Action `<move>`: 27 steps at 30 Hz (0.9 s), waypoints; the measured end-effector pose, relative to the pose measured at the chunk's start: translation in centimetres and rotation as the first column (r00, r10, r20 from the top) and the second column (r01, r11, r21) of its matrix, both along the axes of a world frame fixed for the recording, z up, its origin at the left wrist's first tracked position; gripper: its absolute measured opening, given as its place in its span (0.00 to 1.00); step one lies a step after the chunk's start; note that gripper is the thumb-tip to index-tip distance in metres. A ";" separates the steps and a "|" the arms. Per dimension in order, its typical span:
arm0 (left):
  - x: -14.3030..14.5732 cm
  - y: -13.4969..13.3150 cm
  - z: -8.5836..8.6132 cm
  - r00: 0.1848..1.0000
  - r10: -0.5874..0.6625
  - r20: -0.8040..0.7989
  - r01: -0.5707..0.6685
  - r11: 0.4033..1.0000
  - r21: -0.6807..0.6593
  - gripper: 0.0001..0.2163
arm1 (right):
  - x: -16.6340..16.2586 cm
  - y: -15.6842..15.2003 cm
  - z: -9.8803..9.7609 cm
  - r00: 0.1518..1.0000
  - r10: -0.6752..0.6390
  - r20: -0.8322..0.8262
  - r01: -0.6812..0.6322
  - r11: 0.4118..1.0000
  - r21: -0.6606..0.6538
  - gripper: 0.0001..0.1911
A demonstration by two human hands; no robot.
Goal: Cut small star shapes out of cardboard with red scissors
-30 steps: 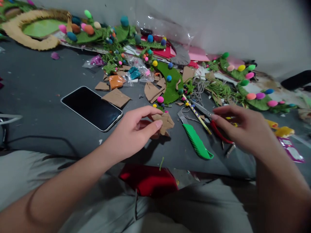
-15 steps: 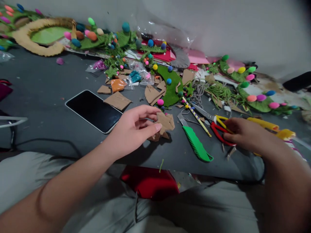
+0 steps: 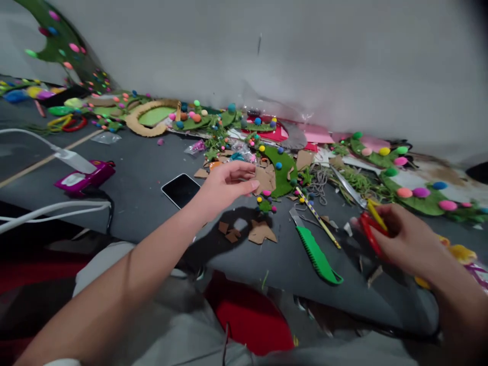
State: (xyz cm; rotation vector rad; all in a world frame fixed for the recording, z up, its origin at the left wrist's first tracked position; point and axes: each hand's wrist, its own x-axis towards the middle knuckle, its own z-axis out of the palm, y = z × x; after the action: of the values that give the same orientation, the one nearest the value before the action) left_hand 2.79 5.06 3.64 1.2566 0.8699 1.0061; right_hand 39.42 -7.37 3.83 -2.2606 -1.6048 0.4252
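My left hand [image 3: 232, 188] is closed, pinching a small brown cardboard cutout [image 3: 267, 177] between thumb and fingers above the table. Its outline is partly lost against the scraps behind. Below it on the table lie another angular cardboard piece [image 3: 262, 233] and a small green felt star with pompoms [image 3: 266, 205]. At the right, my right hand [image 3: 406, 234] grips the red and yellow handles of a pair of scissors [image 3: 346, 187], blades pointing away and to the left. A green utility knife [image 3: 317, 254] and a patterned pencil [image 3: 318, 217] lie between the hands.
A phone [image 3: 181, 190] lies partly behind my left forearm. Green felt shapes with coloured pompoms [image 3: 281, 173], grey yarn [image 3: 320, 180] and cardboard scraps crowd the back. A purple glue gun [image 3: 86, 178] with a white cable is at left. A grey wall [image 3: 324, 56] stands behind.
The view has swung to show more of the left side. My left hand has lifted the cardboard cutout away from the table. My right hand has raised the scissors off the tabletop.
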 end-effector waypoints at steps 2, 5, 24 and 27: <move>0.2 1.4 -0.4 0.999 -0.028 0.022 0.028 1.000 0.011 0.16 | -2.3 -0.3 -0.3 0.988 0.095 -0.123 -0.083 0.992 0.096 0.22; 0.5 2.6 -1.2 0.998 -0.036 0.058 0.036 0.999 -0.005 0.18 | -6.0 -0.7 -0.8 0.913 0.187 -0.362 -0.166 0.982 0.089 0.20; 1.1 0.9 -2.1 0.999 -0.038 -0.010 0.039 0.997 0.072 0.18 | -10.0 -2.1 -1.8 0.869 0.178 -0.462 -0.274 0.950 -0.150 0.20; 1.0 0.9 -2.2 0.999 -0.037 -0.016 0.038 0.996 0.081 0.18 | -10.1 -1.9 -1.8 0.863 0.186 -0.469 -0.280 0.950 -0.139 0.20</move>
State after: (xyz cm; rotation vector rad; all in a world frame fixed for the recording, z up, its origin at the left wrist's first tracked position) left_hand 3.82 5.92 1.46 1.3456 0.8209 1.0115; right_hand 29.28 -9.32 2.05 -1.8990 -1.6390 1.1371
